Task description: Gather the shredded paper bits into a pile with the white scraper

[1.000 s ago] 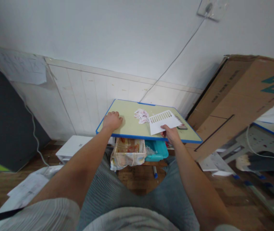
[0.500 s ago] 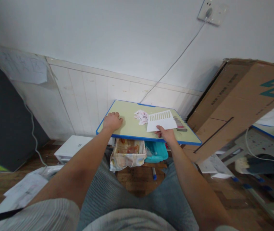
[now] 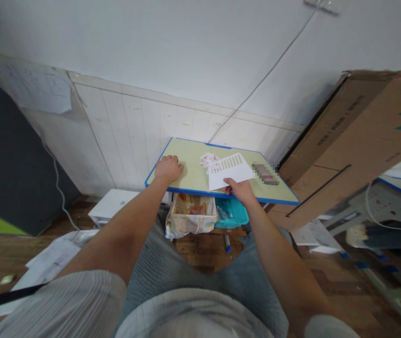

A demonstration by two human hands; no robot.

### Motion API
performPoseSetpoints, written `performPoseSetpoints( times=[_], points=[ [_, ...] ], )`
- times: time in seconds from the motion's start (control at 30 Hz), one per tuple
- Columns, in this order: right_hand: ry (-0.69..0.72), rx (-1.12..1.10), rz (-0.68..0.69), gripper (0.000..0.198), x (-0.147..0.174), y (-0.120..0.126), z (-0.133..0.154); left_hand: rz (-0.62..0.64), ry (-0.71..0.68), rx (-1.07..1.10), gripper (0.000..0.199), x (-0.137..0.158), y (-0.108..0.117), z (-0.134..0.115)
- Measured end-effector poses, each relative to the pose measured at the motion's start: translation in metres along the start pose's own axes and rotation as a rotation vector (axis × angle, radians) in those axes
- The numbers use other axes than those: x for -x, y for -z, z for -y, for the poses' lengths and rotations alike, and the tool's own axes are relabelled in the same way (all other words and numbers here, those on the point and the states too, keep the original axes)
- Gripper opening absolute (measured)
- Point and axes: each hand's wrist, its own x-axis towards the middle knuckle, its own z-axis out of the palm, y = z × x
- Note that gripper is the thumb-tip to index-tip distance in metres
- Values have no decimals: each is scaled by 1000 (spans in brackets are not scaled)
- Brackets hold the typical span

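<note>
A white card (image 3: pixel 223 178) with a row of slots is in my right hand (image 3: pixel 239 188), pinched at its near edge with the thumb on top. It is held over the pale green, blue-edged desk (image 3: pixel 193 174). The card's left part covers some of a heap of small white paper scraps with reddish marks (image 3: pixel 209 159), and marked paper shows through its leftmost slots. My left hand (image 3: pixel 169 169) rests palm down on the desk's left side, fingers bent and slightly apart, with nothing seen in it. A blurred-out dark object (image 3: pixel 266 173) lies right of the card.
Below the desk edge are a cloth-lined basket (image 3: pixel 191 220) and a turquoise bin (image 3: pixel 232 213). A tall cardboard box (image 3: pixel 348 141) leans at the right. A white box (image 3: pixel 112 205) and papers (image 3: pixel 50 263) stand at the left. A cable (image 3: pixel 264 77) runs down the wall.
My right hand has shifted the card left, so it covers more of the scraps, and marked paper now shows through some slots. My left hand stays on the desk. The view has shifted slightly.
</note>
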Motion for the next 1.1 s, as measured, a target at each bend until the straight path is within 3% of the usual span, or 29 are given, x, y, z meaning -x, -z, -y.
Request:
performPoseSetpoints(
  times=[0.2, 0.5, 0.73, 1.1],
  points=[
    [0, -48, -52, 23, 5, 2, -1, 4, 9, 1, 52, 0, 1, -1],
    [28, -92, -424, 14, -29, 12, -1, -7, -1, 11, 50, -1, -2, 2],
    [37, -49, -365, 10, -31, 3, -5, -5, 0, 3, 49, -1, -1, 1],
    [24, -12, -253, 20, -17, -2, -5, -4, 1, -12, 49, 1, 2, -1]
  ],
)
